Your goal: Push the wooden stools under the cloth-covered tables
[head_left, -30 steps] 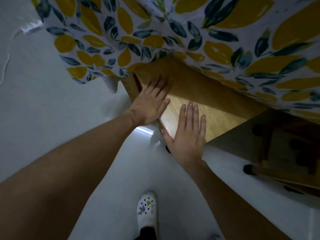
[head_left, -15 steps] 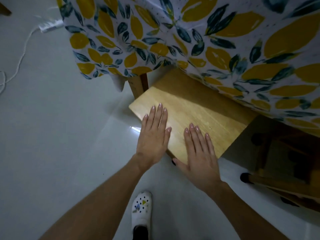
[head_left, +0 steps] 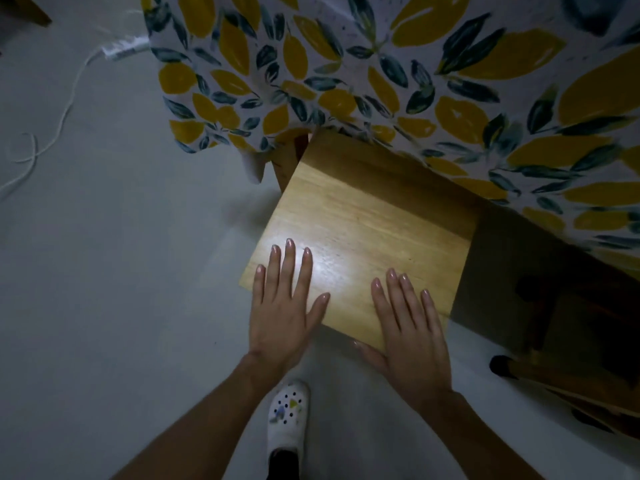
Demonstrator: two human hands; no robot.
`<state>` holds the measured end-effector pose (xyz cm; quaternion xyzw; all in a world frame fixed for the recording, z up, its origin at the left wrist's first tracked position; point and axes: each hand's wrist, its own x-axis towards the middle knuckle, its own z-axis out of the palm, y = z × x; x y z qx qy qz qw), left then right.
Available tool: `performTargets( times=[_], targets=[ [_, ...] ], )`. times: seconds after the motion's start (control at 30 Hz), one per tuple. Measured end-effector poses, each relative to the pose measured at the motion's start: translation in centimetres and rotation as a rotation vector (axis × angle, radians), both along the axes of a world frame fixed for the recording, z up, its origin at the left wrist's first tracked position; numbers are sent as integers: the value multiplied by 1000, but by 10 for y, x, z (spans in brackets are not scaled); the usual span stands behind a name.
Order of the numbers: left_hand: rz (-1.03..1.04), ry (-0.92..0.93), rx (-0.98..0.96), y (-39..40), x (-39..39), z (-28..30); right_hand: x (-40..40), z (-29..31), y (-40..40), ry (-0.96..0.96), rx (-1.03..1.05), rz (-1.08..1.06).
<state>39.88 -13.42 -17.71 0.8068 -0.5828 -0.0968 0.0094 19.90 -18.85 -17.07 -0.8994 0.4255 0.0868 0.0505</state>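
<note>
Both hands, left hand (head_left: pixel 282 306) and right hand (head_left: pixel 408 327), lie flat and open on the wooden stool's (head_left: pixel 360 230) near edge, its seat stretching ahead of the fingertips toward the cloth-covered table (head_left: pixel 433 74).

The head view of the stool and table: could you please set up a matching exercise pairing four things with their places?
Things:
1. wooden stool
2. left hand
3. white cord
4. white shoe

Places:
A. on the floor between the two forearms
B. flat on the seat's near-left corner
C. far edge under the leaf-print tablecloth
D. on the floor, far left

Pairs: 1-C, 2-B, 3-D, 4-A
</note>
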Motion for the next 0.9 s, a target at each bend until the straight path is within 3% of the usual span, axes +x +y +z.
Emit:
performTargets(
  times=[0.3, 0.63, 0.83, 0.9],
  targets=[
    [-34, 1, -94, -82, 41, -10, 38, -1, -81, 6, -36, -39],
    [-91, 7, -72, -113, 59, -10, 52, -5, -98, -15, -62, -92],
    [-109, 86, -3, -116, 61, 0, 50, 6, -101, -19, 24, -77],
    [-127, 89, 79, -118, 61, 8, 51, 13, -101, -75, 142, -69]
  ],
)
